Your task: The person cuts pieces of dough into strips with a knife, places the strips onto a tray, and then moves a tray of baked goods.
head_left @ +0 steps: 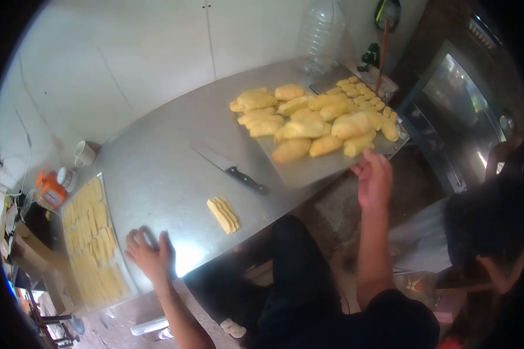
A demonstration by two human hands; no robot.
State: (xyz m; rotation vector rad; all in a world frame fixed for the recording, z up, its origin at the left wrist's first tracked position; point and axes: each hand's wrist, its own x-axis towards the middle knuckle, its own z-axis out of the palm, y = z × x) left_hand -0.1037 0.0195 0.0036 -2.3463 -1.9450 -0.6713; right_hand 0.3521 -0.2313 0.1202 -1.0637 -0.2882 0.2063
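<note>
My left hand (149,251) rests on the metal table with its fingers apart, holding nothing, just right of a tray (124,262) of flat yellow strips (90,224). My right hand (374,179) is raised at the near edge of a metal tray (300,173), its fingers partly curled below the pile of yellow loaf-shaped pieces (303,129); nothing shows in it. Between the hands lie a small stack of yellow strips (223,216) and a knife with a black handle (245,179), its blade pointing to the upper left.
Small yellow pieces (364,96) lie at the tray's far right. A large clear bottle (321,38) stands behind. A white mug (84,153) and an orange container (50,191) are at the left. Another person (486,218) is at the right, near a dark appliance (448,110).
</note>
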